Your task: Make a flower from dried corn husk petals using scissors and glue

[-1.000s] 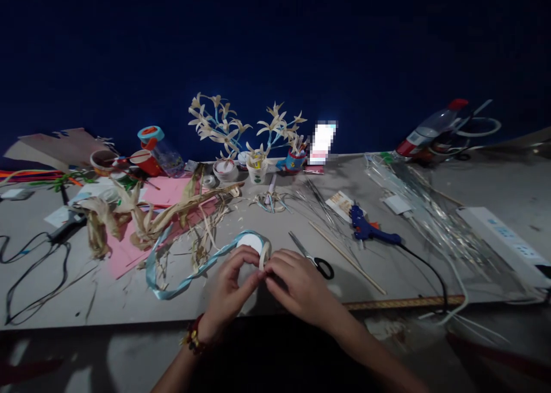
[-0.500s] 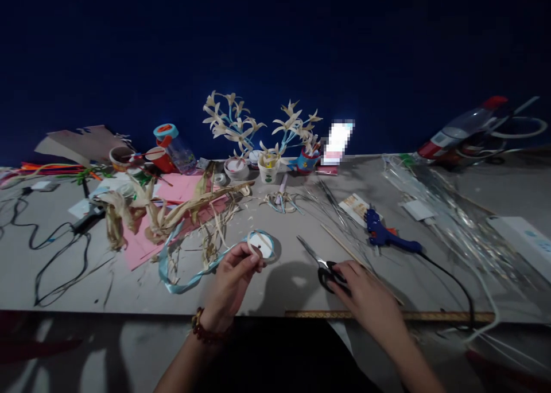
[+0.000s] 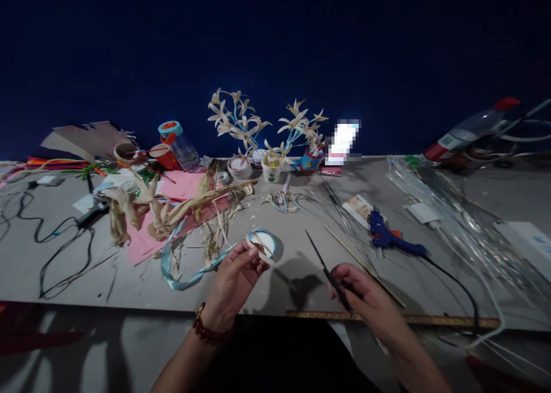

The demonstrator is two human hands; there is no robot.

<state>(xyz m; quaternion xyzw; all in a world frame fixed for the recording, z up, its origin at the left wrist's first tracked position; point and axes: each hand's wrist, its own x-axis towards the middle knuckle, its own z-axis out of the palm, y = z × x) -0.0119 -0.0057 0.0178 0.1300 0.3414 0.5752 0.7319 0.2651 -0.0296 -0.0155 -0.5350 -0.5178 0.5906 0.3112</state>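
My left hand (image 3: 239,272) pinches a thin pale strip (image 3: 262,251), which looks like dried corn husk, between thumb and fingers. Just beyond the fingertips lies a roll of blue ribbon (image 3: 269,237), partly covered by the strip. Its loose blue tail (image 3: 178,284) curves over the table left of my wrist. In my right hand (image 3: 359,292) are the black-handled scissors (image 3: 325,264), lifted off the table, blades looking closed and pointing up and away. My fingers partly hide the handles. Dried corn husks (image 3: 161,221) lie to the left on pink paper (image 3: 140,244).
Husk flowers stand in a white cup (image 3: 271,169) at the back. A blue glue gun (image 3: 398,242) with its cord, a thin wooden stick (image 3: 364,265) and clear plastic packs (image 3: 465,226) lie to the right. A ruler-like strip (image 3: 310,314) runs along the front edge.
My right hand has picked the scissors up from the table and turned them on edge. My left hand keeps its pinch on the strip, which has shifted slightly. The view has moved a little.
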